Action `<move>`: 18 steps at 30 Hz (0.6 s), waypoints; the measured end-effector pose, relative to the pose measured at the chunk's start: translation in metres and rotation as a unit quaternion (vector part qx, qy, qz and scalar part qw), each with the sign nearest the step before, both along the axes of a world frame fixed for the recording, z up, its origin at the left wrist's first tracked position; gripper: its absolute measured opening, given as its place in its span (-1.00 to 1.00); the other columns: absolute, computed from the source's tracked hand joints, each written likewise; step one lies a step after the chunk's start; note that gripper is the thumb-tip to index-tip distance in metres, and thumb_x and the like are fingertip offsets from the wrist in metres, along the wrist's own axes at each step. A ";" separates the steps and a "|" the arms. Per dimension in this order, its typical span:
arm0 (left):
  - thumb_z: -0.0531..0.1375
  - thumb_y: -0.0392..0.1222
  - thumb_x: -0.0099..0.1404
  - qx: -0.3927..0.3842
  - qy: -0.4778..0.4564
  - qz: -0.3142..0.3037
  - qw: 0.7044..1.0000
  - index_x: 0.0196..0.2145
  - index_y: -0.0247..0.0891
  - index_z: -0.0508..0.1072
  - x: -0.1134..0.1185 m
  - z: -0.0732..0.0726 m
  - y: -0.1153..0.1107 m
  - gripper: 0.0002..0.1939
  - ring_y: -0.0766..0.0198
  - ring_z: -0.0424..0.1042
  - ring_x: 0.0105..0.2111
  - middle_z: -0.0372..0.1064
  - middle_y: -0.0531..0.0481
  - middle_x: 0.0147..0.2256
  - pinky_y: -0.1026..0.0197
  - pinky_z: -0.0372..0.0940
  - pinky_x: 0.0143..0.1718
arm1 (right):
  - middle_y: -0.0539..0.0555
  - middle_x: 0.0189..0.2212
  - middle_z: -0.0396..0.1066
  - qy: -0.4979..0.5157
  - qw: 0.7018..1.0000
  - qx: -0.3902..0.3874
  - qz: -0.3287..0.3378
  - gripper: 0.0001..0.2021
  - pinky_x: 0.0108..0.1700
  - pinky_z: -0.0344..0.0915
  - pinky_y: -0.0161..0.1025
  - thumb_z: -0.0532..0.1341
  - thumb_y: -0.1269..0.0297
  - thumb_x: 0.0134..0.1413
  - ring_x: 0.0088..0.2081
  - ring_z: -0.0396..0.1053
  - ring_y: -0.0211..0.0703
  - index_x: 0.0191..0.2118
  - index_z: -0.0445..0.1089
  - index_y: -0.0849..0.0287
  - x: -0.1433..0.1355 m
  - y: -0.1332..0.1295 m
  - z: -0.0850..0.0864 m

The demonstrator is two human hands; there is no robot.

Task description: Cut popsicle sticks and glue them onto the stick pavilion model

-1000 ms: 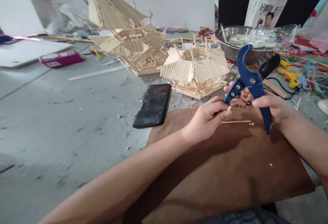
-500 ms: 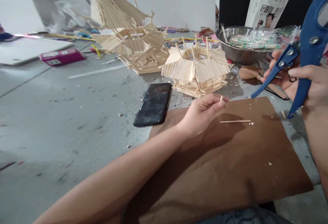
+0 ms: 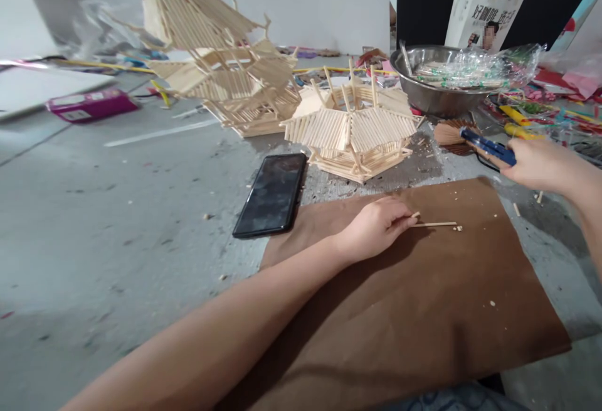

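Note:
My left hand (image 3: 379, 226) is closed in a pinch on a short wooden stick piece (image 3: 416, 214), low over a brown sheet (image 3: 451, 298). A longer thin stick (image 3: 437, 224) lies on the sheet by its fingertips, with small crumbs at the far end. My right hand (image 3: 540, 161) is wrapped around a blue pipe cutter (image 3: 489, 146), seen edge-on near the floor, its tip over a brown fan-shaped object (image 3: 449, 137). Behind my left hand stands a stick-built pavilion model (image 3: 350, 128) with upright posts.
A black phone (image 3: 270, 194) lies left of the sheet. A taller stick model (image 3: 235, 78) with a sloping roof stands behind. At the back right are a metal bowl (image 3: 442, 100) of wrapped sticks and a white bag (image 3: 486, 9). A purple box (image 3: 91, 105) sits at left.
My right hand has lowered the pipe cutter from raised at the right down toward the floor by the fan-shaped object. My left hand has come down to the sheet with the stick piece.

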State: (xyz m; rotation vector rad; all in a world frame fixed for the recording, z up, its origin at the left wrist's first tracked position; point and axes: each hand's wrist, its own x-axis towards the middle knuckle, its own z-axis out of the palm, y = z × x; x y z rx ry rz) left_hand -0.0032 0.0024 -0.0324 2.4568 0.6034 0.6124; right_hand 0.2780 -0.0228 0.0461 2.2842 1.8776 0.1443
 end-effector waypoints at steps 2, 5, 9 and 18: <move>0.01 -0.18 0.28 0.014 -0.005 -0.011 1.000 -0.41 -0.32 0.42 0.000 -0.002 0.000 -0.75 0.30 0.41 -0.32 0.44 -0.09 -0.39 0.27 0.27 -0.24 | 0.28 -0.36 0.37 -0.020 0.996 -0.079 -0.022 -0.75 -0.49 0.05 -0.22 0.04 0.29 -0.09 -0.44 0.28 -0.09 -0.26 0.31 0.24 0.004 -0.009 -0.008; 0.01 -0.19 0.28 0.027 -0.003 -0.012 1.000 -0.42 -0.32 0.42 0.000 -0.003 0.000 -0.76 0.31 0.40 -0.34 0.43 -0.09 -0.41 0.27 0.27 -0.26 | 0.35 -0.25 0.37 -0.002 0.989 -0.141 -0.052 -0.68 -0.46 0.08 -0.21 0.04 0.29 -0.08 -0.33 0.34 0.02 -0.15 0.28 0.26 0.012 -0.023 -0.023; 0.01 -0.19 0.28 0.033 0.006 -0.012 0.999 -0.44 -0.33 0.42 -0.001 -0.002 0.000 -0.75 0.31 0.39 -0.36 0.43 -0.08 -0.42 0.27 0.26 -0.28 | 0.39 -0.16 0.35 0.003 0.984 -0.160 -0.077 -0.63 -0.42 0.10 -0.18 0.03 0.16 -0.03 -0.23 0.34 0.13 -0.14 0.28 0.29 0.024 -0.033 -0.041; 0.00 -0.19 0.28 0.029 0.003 0.015 0.999 -0.46 -0.34 0.43 0.000 -0.002 -0.001 -0.72 0.33 0.38 -0.41 0.43 -0.07 -0.45 0.30 0.25 -0.33 | 0.28 -0.25 0.39 0.025 0.993 -0.102 -0.055 -0.65 -0.45 0.11 -0.20 -0.02 0.20 0.00 -0.30 0.37 0.09 -0.11 0.26 0.21 0.009 -0.034 -0.041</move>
